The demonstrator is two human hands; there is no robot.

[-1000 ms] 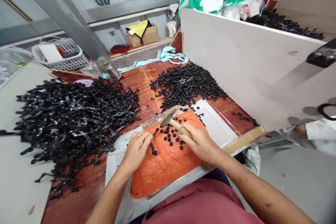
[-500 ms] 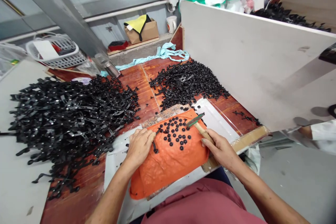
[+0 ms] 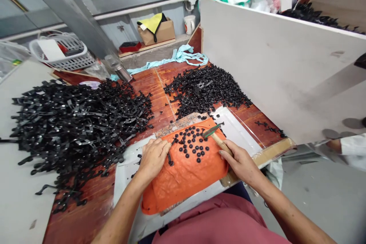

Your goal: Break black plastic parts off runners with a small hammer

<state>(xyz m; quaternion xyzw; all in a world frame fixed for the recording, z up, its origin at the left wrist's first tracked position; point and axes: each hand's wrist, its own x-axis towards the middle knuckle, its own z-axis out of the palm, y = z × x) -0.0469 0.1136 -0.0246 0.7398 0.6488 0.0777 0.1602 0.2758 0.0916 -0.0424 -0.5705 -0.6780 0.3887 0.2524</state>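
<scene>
My right hand (image 3: 239, 161) is wrapped round the wooden handle of a hammer (image 3: 217, 140), whose narrow green head rests over the far right part of an orange sheet (image 3: 185, 188). At the sheet's left side, my left hand (image 3: 154, 157) is closed on a black branched plastic piece (image 3: 170, 158); its ends stick out past the fingers and the rest is hidden under them. Many small round black parts (image 3: 193, 151) lie scattered on the sheet between my two hands. A speckled stone slab (image 3: 183, 122) shows beneath the sheet's far edge.
A big heap of black branched pieces (image 3: 77, 126) lies on the left, and a heap of small black parts (image 3: 208, 85) farther back. A pale upright board (image 3: 274, 61) borders the right side. Behind stand a metal flask (image 3: 120, 69), a white basket (image 3: 64, 55) and a mug (image 3: 189, 25).
The view has shifted slightly. Both hands keep nearly the same places, with the hammer head still over the far right of the sheet.
</scene>
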